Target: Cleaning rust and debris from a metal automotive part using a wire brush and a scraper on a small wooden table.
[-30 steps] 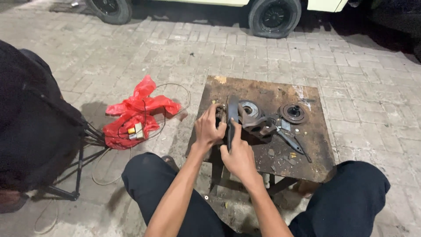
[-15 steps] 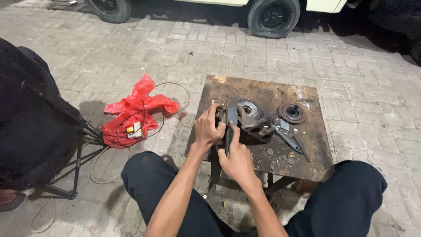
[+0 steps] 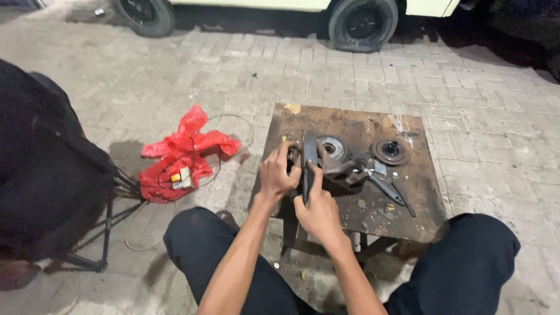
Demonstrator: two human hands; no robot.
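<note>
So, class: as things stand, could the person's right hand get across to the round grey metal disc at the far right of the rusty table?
Probably yes. The right hand grips a dark tool, but the round grey metal disc lies uncovered on the rusty table, with only low parts between.

two hands (image 3: 279, 174) (image 3: 318, 213), one rusty table (image 3: 350, 119), two round metal discs (image 3: 389, 151) (image 3: 331, 146), one red bag (image 3: 181, 154), two car wheels (image 3: 363, 22) (image 3: 143, 13).

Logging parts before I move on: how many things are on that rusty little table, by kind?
Dark flat bar under both hands: 1
Round metal discs: 2, and
Grey cast bracket: 1
Long dark tool: 1
Total: 5. Small scraps on the table are not counted; anything hidden by the left hand or right hand cannot be told.
</note>
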